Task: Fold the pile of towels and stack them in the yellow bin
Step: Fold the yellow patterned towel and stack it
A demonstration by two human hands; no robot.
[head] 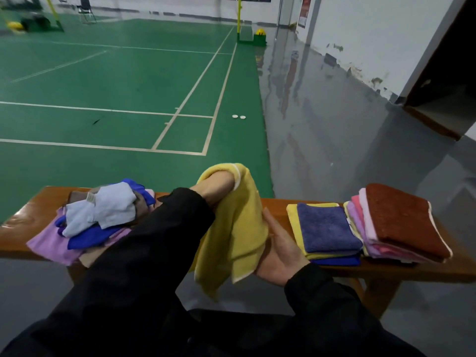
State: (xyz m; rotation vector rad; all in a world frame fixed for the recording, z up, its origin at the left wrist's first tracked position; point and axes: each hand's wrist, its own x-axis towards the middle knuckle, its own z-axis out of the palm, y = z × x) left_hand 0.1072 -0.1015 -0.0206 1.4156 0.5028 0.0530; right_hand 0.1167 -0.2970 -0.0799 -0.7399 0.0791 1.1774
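Observation:
A yellow towel (237,228) hangs draped over my left hand (215,189), which is raised above the wooden bench (23,228); its fingers are hidden under the cloth. My right hand (280,251) lies palm up beneath the towel's lower right side, fingers straight against it. A loose pile of unfolded towels (100,215), grey, blue, lilac and brown, sits on the bench at the left. On the right stand two folded stacks: one topped by a purple towel (325,225), the other topped by a rust-brown towel (404,220). No yellow bin is in view.
The bench runs across the frame in front of me, with grey floor beneath it. Beyond lies a green badminton court with white lines; two small white discs (238,116) lie on it. A wall and dark doorway stand at the right.

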